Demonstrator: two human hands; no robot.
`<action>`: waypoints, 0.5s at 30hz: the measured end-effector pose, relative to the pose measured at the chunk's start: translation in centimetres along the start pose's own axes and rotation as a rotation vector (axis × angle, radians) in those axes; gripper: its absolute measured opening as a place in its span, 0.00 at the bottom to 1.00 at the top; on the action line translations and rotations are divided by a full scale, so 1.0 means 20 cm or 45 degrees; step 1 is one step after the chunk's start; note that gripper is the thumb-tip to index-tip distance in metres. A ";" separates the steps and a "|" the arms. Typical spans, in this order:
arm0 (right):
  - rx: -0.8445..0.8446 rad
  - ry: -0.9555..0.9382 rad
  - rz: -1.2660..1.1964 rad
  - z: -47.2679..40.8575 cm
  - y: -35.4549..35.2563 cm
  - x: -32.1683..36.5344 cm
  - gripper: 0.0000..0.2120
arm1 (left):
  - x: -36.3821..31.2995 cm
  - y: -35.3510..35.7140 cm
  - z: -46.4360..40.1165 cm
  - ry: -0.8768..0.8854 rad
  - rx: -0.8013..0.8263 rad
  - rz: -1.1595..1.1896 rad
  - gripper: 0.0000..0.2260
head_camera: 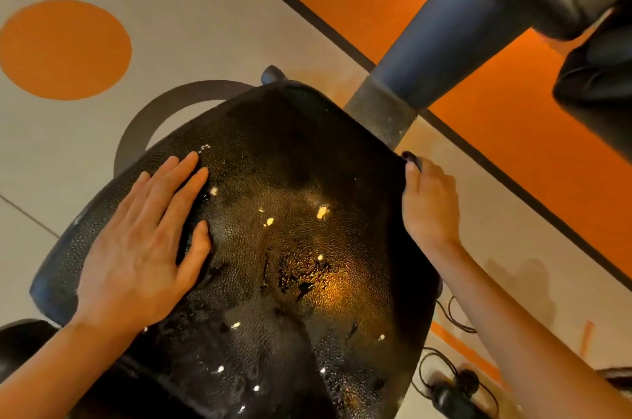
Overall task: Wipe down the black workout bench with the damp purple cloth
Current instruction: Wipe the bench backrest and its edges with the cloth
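Black bench, wet and beaded with droplets.
Left hand lies flat, fingers straight, on the pad; right hand grips its right edge.

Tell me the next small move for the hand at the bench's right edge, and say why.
Probably draw the right hand along the edge of the bench: it grips something dark there, likely the cloth, while the left hand lies flat on the wet top.

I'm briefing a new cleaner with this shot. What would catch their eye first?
The glossy, wet-looking black pebbled bench pad fills the middle, dotted with bright glints. The left hand lies flat on its left side, while the right hand grips its right edge. Behind, the pale floor with a big orange circle stands out at upper left.
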State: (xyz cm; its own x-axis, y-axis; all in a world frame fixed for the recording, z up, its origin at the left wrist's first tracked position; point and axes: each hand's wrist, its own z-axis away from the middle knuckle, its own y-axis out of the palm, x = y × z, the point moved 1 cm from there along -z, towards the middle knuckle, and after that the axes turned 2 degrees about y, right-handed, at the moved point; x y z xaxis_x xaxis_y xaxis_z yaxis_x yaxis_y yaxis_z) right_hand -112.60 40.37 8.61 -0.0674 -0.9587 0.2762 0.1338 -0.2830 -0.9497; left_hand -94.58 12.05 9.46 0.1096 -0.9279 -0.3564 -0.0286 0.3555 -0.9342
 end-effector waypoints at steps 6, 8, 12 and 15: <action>0.122 -0.389 -0.175 -0.26 0.24 0.73 0.20 | 0.00 0.01 0.00 0.003 -0.006 -0.017 0.27; 0.127 -0.532 -0.247 -0.23 0.21 0.63 0.20 | 0.00 0.00 0.00 -0.003 -0.014 -0.016 0.26; 0.085 -0.300 -0.137 -0.09 0.05 0.21 0.20 | 0.01 0.00 0.00 -0.016 -0.013 -0.028 0.26; 0.120 -0.375 -0.149 -0.22 0.16 0.48 0.19 | 0.01 0.01 0.00 -0.004 -0.009 -0.026 0.26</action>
State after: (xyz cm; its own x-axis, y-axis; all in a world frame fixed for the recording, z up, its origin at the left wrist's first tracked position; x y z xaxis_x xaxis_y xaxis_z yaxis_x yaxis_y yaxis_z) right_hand -117.11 30.32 7.55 0.1990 -0.8822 0.4268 0.2339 -0.3802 -0.8949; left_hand -94.51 11.97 9.24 0.1132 -0.9345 -0.3374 -0.0335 0.3358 -0.9413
